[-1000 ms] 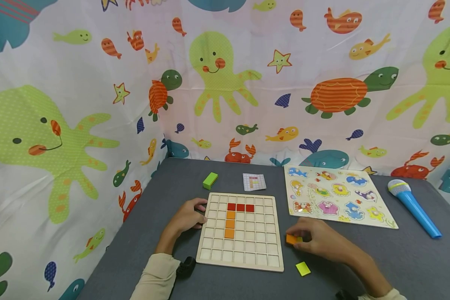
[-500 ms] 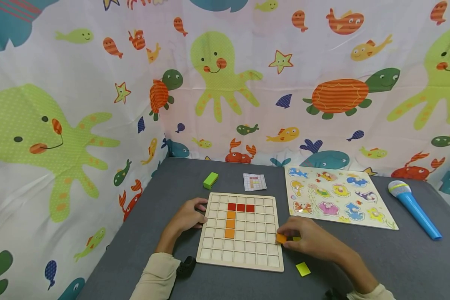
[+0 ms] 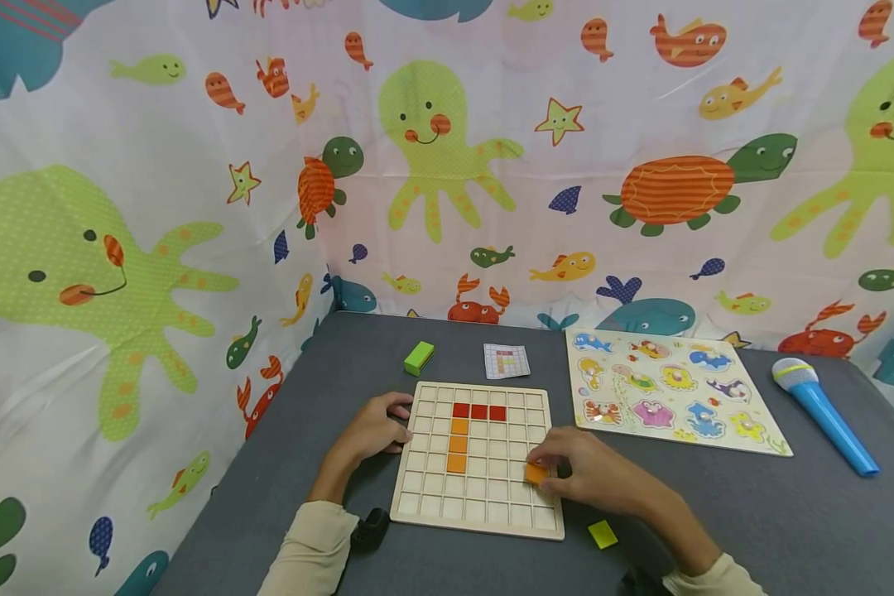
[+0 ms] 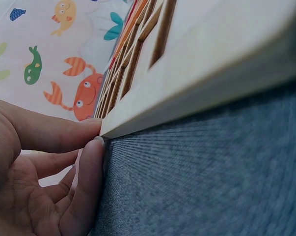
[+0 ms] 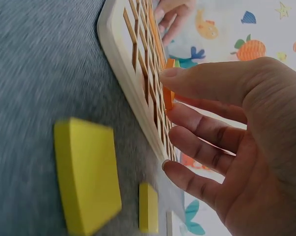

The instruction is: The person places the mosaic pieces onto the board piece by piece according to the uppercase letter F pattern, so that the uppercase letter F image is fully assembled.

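A wooden grid board (image 3: 484, 531) lies on the table, with red tiles (image 3: 478, 412) in a row and orange tiles (image 3: 457, 444) in a column below their left end. My left hand (image 3: 376, 429) holds the board's left edge between thumb and finger, as the left wrist view shows of the hand (image 4: 49, 167). Over the board's right side, my right hand (image 3: 596, 473) pinches a loose orange tile (image 3: 535, 473) between thumb and fingertips. Two yellow tiles, a near one (image 5: 89, 172) and a farther one (image 5: 148, 207), lie on the table in the right wrist view.
Behind the board are a green block (image 3: 419, 358) and a small printed pattern card (image 3: 507, 362). A sea-animal peg puzzle (image 3: 674, 399) lies at the back right, beside a blue toy microphone (image 3: 827, 418). A printed cloth (image 3: 462, 108) hangs behind the table.
My right hand has moved left with the orange tile, from the table beside the board to above its right columns. The left hand has stayed at the board's left edge.
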A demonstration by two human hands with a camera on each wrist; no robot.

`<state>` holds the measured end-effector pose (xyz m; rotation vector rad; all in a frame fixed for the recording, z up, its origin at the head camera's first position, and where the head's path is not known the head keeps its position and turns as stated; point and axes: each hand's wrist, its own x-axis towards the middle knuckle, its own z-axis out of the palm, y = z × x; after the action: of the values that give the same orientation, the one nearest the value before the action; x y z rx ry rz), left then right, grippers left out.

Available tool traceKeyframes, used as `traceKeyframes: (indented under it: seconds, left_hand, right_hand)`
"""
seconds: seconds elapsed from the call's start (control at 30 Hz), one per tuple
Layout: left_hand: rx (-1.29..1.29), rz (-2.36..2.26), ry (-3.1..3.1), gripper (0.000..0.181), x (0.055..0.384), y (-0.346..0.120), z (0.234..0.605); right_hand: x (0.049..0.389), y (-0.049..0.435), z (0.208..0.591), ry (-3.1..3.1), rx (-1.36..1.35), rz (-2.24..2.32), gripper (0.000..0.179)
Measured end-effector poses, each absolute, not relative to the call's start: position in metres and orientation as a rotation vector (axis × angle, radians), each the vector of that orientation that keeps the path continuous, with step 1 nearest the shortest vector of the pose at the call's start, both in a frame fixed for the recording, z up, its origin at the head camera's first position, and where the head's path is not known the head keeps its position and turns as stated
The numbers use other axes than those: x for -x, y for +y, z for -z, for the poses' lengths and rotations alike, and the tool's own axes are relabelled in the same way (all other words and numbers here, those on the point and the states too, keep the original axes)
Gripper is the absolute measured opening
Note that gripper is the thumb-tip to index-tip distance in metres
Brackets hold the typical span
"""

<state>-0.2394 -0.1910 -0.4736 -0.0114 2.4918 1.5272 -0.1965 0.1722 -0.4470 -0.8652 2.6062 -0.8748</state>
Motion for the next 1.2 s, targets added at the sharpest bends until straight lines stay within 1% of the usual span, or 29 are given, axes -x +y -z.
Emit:
traceKeyframes:
  seconds: [0.17, 0.43, 0.83, 1.2]
  left_hand:
    - [0.014, -1.524, 2.493, 0.063, 0.239, -0.191, 0.473]
    - [0.007, -1.532, 2.493, 0.063, 0.238, -0.190, 0.472]
    - [0.010, -1.533, 2.491, 0.063, 0.239, -0.191, 0.473]
    - [0.022, -1.518, 2.496, 0.063, 0.238, -0.190, 0.473]
  right_hand:
    - [0.198, 0.160, 0.449, 2.593, 0.936, 0.891, 0.028]
    - [0.197, 0.142, 0.450, 2.587, 0.970, 0.856, 0.028]
    - [0.194, 0.110, 0.443, 2.606, 1.059, 0.790, 0.022]
    - [0.198, 0.089, 0.443, 2.591, 1.152, 0.759, 0.023]
